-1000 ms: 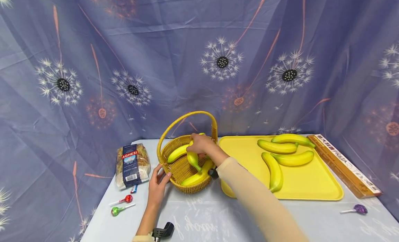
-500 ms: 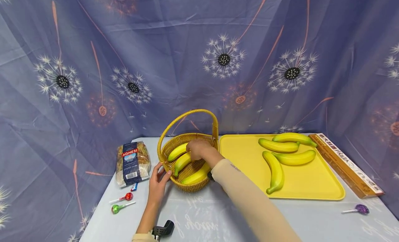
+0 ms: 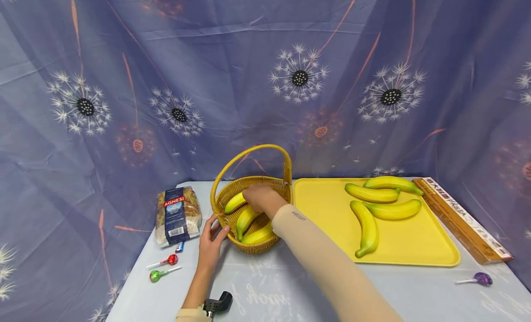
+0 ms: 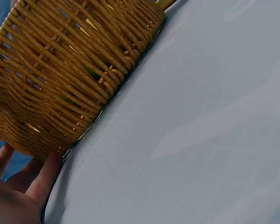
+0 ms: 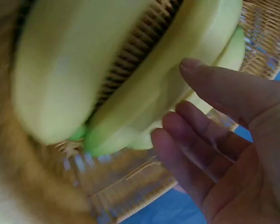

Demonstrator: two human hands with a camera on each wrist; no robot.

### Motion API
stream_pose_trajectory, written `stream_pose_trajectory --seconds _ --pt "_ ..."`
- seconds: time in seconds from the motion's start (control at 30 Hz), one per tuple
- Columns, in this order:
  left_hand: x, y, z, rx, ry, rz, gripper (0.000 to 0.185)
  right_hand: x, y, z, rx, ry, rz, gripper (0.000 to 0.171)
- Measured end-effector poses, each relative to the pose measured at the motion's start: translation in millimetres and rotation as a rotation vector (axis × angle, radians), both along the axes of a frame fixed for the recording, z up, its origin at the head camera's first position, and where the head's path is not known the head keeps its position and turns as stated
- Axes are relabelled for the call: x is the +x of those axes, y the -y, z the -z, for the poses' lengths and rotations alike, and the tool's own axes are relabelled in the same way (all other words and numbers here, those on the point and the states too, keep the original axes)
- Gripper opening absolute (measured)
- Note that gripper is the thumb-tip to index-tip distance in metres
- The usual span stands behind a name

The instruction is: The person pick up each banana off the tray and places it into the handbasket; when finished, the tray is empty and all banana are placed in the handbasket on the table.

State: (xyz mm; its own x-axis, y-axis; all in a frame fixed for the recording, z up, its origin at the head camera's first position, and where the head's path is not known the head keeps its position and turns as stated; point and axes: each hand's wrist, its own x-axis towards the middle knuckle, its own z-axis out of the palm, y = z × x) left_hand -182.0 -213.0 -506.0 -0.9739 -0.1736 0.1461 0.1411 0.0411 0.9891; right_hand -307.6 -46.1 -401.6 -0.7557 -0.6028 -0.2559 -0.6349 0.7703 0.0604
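Note:
The yellow wicker basket (image 3: 253,250) stands upright on the table with its handle raised. My left hand (image 3: 210,246) steadies its left side, with fairly straight digits touching the outer wall in the left wrist view. My right hand (image 3: 262,199) reaches inside from the right. In the right wrist view its thumb lies over a banana (image 5: 130,112), and the other fingertips rest along that banana's edge, loosely bent and not wrapped round it. Two more bananas lie in the basket: one at the back left (image 3: 234,203), one at the front (image 3: 259,235).
To the right, a yellow tray (image 3: 319,211) bears several bananas (image 3: 367,229). A long pasta box (image 3: 462,220) lies beyond it, with a purple lollipop (image 3: 482,278) in front. At left are an AGNESI pasta bag (image 3: 177,218), a red lollipop (image 3: 172,259) and a green lollipop (image 3: 155,275).
My right hand lowered a banana into the basket between the other two, and its near end then shifted slightly right. My left hand stays at the basket's side.

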Motion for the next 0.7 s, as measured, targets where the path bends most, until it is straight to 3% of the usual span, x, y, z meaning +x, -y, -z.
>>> stream_pose_trajectory --seconds 0.1,0.2,0.4,0.6,0.7 --pt "4.0 -4.4 -9.1 -0.018 0.000 0.018 0.052 -1.0 4.9 -0.5 0.039 0.024 0.012 0.017" --pt "5.3 -7.8 -10.9 -0.032 -0.011 0.021 0.054 -2.6 6.7 1.8 0.069 0.024 0.004 0.018" --pt "-5.8 -5.0 7.0 -0.005 -0.074 0.002 0.053 -5.8 5.4 2.4 0.014 0.004 0.010 0.020" --pt "-9.8 -1.6 16.5 -0.010 -0.065 -0.001 0.051 -7.6 5.7 3.2 -0.004 -0.001 0.026 0.023" --pt "-2.5 -1.1 3.9 -0.019 -0.033 -0.003 0.053 -6.9 8.2 4.5 0.003 -0.009 0.008 0.025"
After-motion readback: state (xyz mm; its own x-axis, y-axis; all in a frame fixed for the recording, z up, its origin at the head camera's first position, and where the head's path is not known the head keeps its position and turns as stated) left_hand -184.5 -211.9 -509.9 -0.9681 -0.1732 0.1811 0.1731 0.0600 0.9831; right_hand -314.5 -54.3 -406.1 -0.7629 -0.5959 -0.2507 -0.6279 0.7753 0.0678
